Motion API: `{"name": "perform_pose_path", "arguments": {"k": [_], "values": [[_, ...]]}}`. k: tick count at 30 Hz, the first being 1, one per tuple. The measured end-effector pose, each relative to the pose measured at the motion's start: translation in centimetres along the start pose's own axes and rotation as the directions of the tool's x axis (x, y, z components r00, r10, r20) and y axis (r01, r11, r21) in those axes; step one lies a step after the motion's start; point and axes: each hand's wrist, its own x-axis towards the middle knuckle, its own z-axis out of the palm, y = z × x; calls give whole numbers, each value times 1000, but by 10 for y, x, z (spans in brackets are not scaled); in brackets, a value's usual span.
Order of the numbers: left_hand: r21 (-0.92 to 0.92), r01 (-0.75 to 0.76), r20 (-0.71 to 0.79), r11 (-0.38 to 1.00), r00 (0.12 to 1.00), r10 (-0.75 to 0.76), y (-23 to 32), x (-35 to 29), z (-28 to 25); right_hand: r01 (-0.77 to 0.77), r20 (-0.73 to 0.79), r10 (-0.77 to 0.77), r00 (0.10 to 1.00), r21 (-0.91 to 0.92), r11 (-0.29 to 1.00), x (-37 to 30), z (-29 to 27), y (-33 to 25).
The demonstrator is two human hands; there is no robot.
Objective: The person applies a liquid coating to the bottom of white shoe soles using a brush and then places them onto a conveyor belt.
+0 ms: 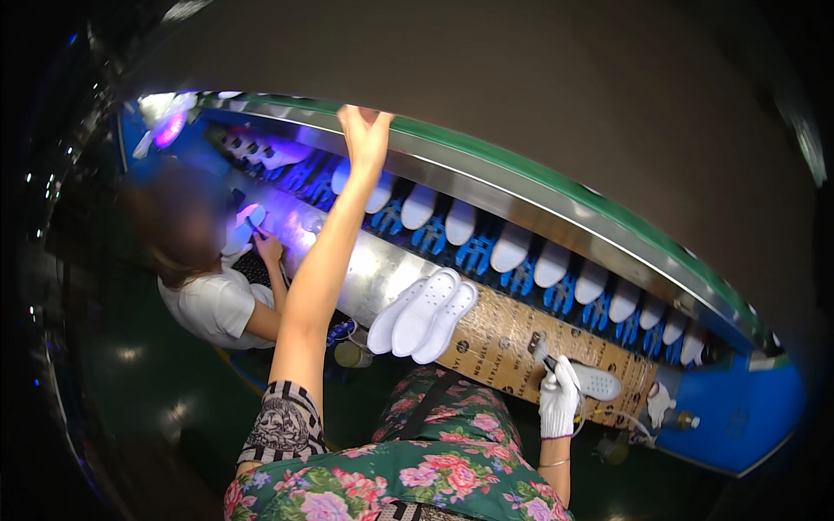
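Observation:
My bare left hand is stretched up to the green edge of the dark upper surface. Its fingertips go out of sight at that edge, so what they touch or hold is hidden. In a white knit glove, my right hand is closed around a small brush, bristles pointing up and away. Just right of the glove a pale shoe sole lies on the brown-covered ledge. Three white perforated soles lie side by side, overlapping, on the ledge between my arms.
Behind the ledge, blue holders carry a row of white soles under the metal overhang. At left a co-worker works on a sole under purple light. A blue panel and a small bottle stand at the right end.

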Motion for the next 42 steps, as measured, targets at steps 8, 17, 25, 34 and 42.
{"name": "perform_pose_path", "arguments": {"k": [8,17,25,34,42], "values": [[653,49,-52,756,998,-20,-131,107,-85,-45,-18,44,999,-25,999,0,23,-3],[-593,153,-284,790,879,-383,-44,-29,-140,-23,34,26,999,-78,997,2,50,-14],[-608,705,182,365,571,-801,22,-157,-127,20,237,-42,971,95,995,-20,83,-49],[-70,985,887,-160,-12,-462,94,-317,-57,62,423,38,905,-221,973,-64,148,-41],[114,758,992,-642,-51,116,147,-345,-92,250,511,-26,859,-375,893,-66,141,-49]]}}
